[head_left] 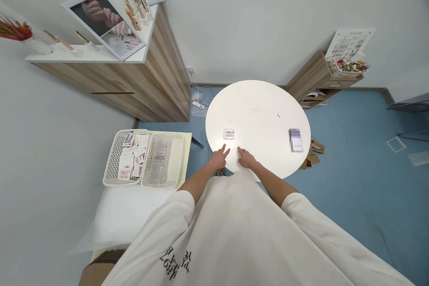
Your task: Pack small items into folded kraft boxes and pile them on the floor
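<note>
A small flat pack [229,134] with rows of pinkish pieces, which look like false nails, lies on the white oval table [258,98]. Just below it, near the front edge, is my left hand [219,157], its fingers spread and nothing held. My right hand [247,158] rests at the table a little to the right, index finger stretched forward, holding nothing. Neither hand touches the pack. A purple-and-white packet or stack [295,140], partly blurred, sits at the table's right side.
On my left, one white basket [110,165] holds several packs and cards, and another basket [179,161] holds clear plastic cases. A wooden cabinet [170,62] stands behind them. Cardboard pieces [311,161] lie on the floor right of the table; a power strip [198,105] lies behind it.
</note>
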`<state>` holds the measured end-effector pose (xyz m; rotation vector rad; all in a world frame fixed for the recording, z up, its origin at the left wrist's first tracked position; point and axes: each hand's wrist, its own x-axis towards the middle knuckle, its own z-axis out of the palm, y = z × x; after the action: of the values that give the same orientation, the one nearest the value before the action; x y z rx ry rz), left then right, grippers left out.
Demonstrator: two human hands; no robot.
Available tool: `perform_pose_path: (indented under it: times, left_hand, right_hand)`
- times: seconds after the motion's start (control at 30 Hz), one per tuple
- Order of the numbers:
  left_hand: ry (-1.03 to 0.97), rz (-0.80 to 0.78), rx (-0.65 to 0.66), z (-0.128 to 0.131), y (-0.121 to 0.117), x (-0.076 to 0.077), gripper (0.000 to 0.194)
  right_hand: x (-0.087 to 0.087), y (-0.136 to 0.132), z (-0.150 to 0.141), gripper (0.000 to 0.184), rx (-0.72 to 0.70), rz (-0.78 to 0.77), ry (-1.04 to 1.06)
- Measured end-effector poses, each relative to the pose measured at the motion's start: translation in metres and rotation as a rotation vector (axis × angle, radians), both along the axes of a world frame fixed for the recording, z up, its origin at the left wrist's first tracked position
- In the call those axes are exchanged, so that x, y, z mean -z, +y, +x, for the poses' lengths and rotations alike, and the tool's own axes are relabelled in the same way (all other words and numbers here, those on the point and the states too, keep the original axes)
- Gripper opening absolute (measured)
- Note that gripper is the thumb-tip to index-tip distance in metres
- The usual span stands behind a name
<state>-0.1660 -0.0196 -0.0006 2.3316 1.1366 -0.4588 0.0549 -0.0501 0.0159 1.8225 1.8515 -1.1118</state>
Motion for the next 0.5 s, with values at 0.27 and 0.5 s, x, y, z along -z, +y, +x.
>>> perform_pose_path:
  times: [0.27, 0.5]
  left_hand:
    - [0.048, -0.031, -0.086, 0.025, -0.081, -0.003, 0.079]
    - [0.043, -0.045, -0.273, 0.044, -0.174, -0.015, 0.074]
  right_hand:
    - [0.003, -0.083, 0.049, 0.077, -0.042, 0.040, -0.030]
    - [0.009, -0.150, 0.091, 0.068, -0.052, 0.112, 0.005]
